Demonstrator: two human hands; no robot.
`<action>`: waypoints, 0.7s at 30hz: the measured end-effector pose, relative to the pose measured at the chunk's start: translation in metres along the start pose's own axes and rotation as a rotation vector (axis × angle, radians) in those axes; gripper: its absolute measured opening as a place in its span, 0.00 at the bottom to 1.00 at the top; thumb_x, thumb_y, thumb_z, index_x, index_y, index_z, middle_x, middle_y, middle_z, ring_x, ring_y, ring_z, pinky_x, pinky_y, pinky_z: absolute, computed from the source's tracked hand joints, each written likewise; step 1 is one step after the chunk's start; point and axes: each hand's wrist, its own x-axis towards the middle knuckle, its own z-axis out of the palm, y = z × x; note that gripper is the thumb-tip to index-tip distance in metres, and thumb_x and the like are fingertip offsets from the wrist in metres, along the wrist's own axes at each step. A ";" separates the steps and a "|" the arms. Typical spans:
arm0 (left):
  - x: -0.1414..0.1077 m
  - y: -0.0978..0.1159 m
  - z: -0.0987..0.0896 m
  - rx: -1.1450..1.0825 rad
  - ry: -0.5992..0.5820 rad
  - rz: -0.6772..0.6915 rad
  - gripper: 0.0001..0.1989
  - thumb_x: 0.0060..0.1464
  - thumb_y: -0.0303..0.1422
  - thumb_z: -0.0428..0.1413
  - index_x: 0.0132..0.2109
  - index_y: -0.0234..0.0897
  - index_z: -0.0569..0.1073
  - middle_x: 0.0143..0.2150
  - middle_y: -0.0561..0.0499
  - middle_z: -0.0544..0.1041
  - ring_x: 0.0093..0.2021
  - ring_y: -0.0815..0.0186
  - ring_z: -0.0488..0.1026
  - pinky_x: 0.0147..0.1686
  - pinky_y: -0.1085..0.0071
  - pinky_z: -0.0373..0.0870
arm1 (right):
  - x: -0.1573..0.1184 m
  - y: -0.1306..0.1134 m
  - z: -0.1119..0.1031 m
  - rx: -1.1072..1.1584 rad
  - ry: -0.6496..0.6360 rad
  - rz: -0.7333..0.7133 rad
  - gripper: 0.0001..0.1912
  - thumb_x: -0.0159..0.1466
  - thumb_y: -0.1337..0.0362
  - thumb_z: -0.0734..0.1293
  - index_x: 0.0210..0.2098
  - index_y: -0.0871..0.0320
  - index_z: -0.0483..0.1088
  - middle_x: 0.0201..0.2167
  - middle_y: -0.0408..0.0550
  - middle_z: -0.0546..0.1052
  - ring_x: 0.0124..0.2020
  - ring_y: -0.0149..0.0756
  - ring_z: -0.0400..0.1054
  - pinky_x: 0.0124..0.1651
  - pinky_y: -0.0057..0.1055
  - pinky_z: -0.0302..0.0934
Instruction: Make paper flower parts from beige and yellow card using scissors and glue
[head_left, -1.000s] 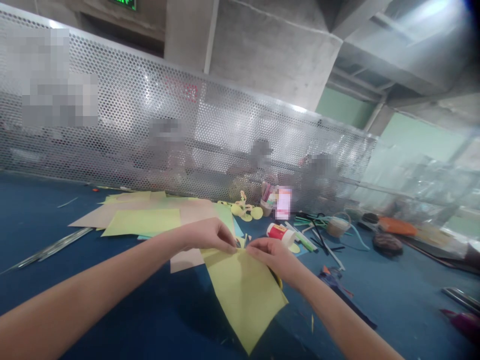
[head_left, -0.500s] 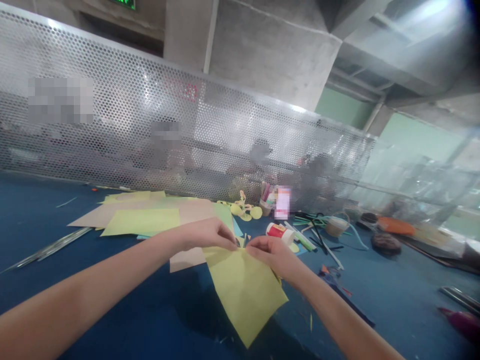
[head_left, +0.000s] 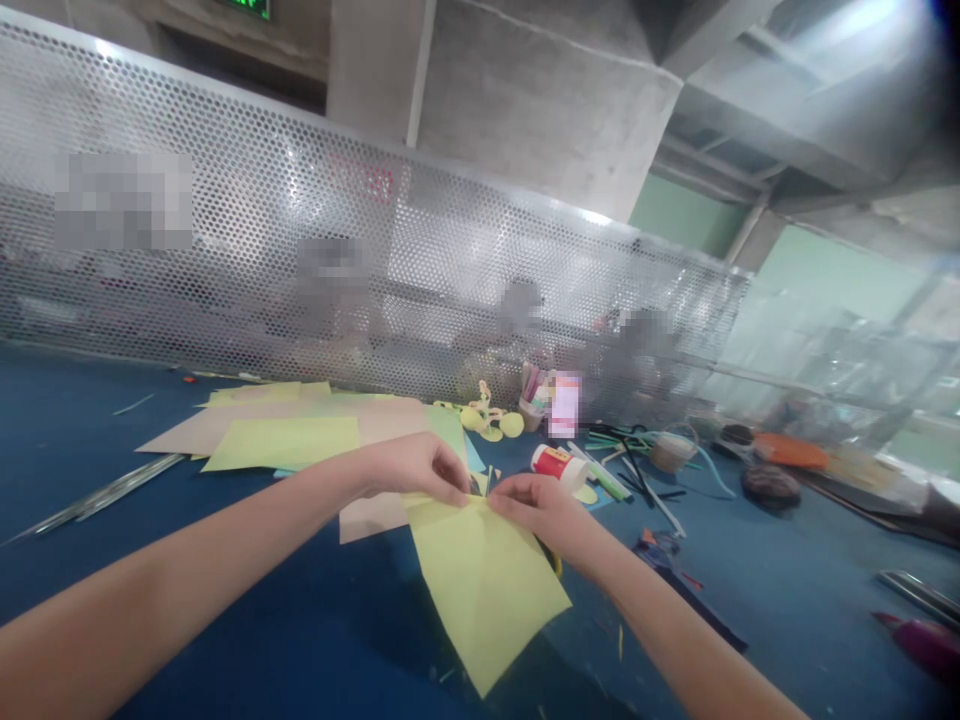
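Note:
A sheet of yellow paper [head_left: 487,580] hangs from both my hands over the blue table, one corner pointing toward me. My left hand [head_left: 424,465] pinches its upper edge between thumb and fingers. Close beside it, my right hand [head_left: 536,500] pinches the same edge, the two sets of fingertips a small gap apart. A faint crease runs down the sheet from between the hands. Just past my right hand lies a white bottle with a red label [head_left: 559,465], on its side. Small paper bits show behind the fingertips.
Several yellow and pale pink paper sheets [head_left: 281,443] lie at the left, with long metallic strips [head_left: 112,495] nearby. Behind stand yellow paper cutouts [head_left: 491,420], a cup of pens [head_left: 532,405] and a lit phone [head_left: 565,405]. Pipe cleaners [head_left: 637,460] are scattered right. A perforated metal screen [head_left: 450,250] borders the table.
The yellow paper's lower corner has swung slightly left. Both hands keep their pinch on the top edge, nearly in the same place.

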 end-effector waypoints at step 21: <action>0.001 0.001 0.004 -0.004 0.027 -0.001 0.14 0.41 0.42 0.61 0.34 0.39 0.77 0.33 0.50 0.77 0.37 0.62 0.71 0.38 0.69 0.62 | 0.000 0.001 -0.005 0.038 -0.020 0.006 0.19 0.51 0.50 0.68 0.30 0.60 0.73 0.24 0.44 0.76 0.24 0.31 0.65 0.27 0.26 0.56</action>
